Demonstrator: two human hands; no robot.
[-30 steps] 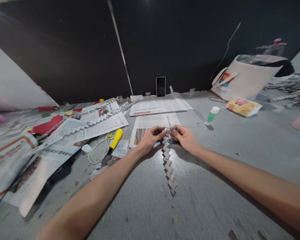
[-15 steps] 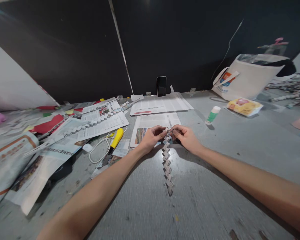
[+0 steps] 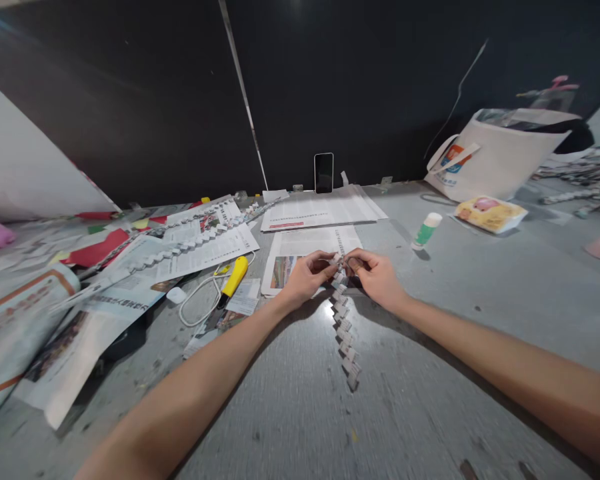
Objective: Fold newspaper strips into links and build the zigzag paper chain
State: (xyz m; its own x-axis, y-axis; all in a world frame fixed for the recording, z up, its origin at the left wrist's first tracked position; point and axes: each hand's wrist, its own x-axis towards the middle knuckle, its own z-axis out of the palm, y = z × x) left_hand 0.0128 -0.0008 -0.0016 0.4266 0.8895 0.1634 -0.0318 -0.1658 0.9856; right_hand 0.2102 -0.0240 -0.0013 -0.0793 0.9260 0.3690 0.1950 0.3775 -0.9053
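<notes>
A zigzag chain of folded newspaper strips (image 3: 345,333) runs toward me over the grey table (image 3: 430,333). My left hand (image 3: 307,277) and my right hand (image 3: 375,275) both pinch its far end, fingertips meeting over a small folded piece. The chain's free end lies near the table's middle. Under my hands lies a newspaper sheet (image 3: 300,243).
A yellow-handled cutter (image 3: 231,278) and a white cable (image 3: 197,303) lie to the left, among scattered newspapers (image 3: 130,280) and a long paper chain (image 3: 190,243). A glue stick (image 3: 425,230), snack packet (image 3: 489,213) and white bag (image 3: 500,157) are at the right. A phone (image 3: 323,173) leans on the dark wall.
The chain's free end has swung a little to the right. My hands stay together at its far end, shifted slightly right.
</notes>
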